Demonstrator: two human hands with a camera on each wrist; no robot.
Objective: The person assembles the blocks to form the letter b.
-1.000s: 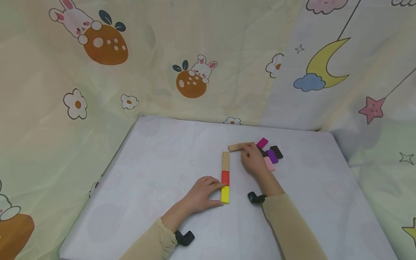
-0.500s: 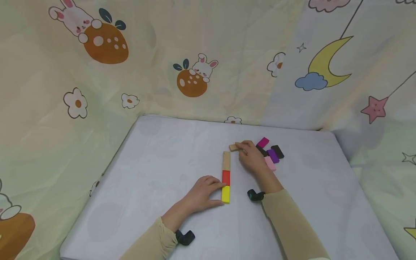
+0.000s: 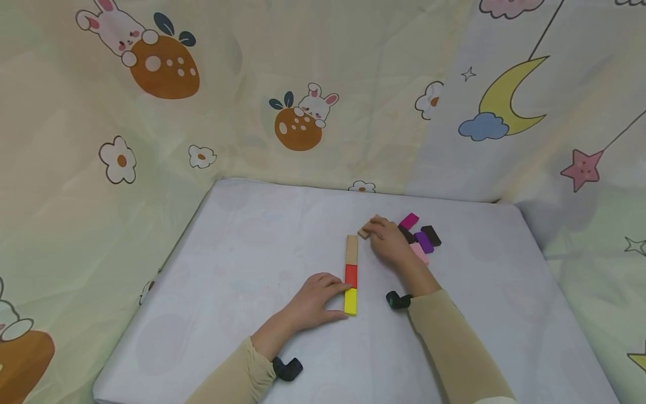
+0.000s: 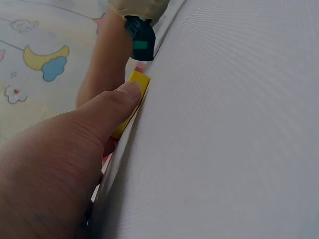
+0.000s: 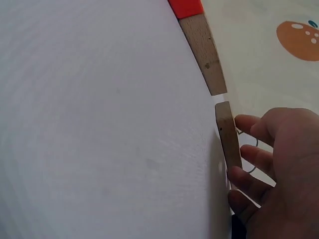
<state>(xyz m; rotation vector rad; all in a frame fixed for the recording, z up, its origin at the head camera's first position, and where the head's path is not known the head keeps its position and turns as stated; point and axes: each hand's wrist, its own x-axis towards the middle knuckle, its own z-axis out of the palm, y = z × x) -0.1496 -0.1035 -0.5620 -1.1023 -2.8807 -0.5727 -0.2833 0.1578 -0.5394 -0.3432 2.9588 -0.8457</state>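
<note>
A straight row of blocks lies on the white tabletop: yellow block point(image 3: 350, 303) nearest, red block point(image 3: 351, 275) behind it, plain wooden block point(image 3: 351, 249) farthest. My left hand point(image 3: 313, 303) touches the row's left side, index fingertip at the red-yellow seam. In the left wrist view its thumb point(image 4: 117, 107) presses the yellow block's end. Beyond the row, my right hand point(image 3: 392, 244) holds a second wooden block point(image 3: 363, 232) at its fingertips, slanted and partly covered by the fingers. In the right wrist view a small gap separates this wooden block point(image 5: 228, 130) from the row's far end.
Right of my right hand lies a loose group: a magenta block point(image 3: 409, 221), two dark blocks, one dark block point(image 3: 431, 235) at the outer side, a purple block point(image 3: 424, 242) and a pink block point(image 3: 419, 253). A patterned cloth point(image 3: 237, 129) hangs behind the table.
The second wooden block has turned from lying nearly crosswise to a slant, its near end swinging toward the row. My right hand has shifted slightly left with it. The left hand stays in place.
</note>
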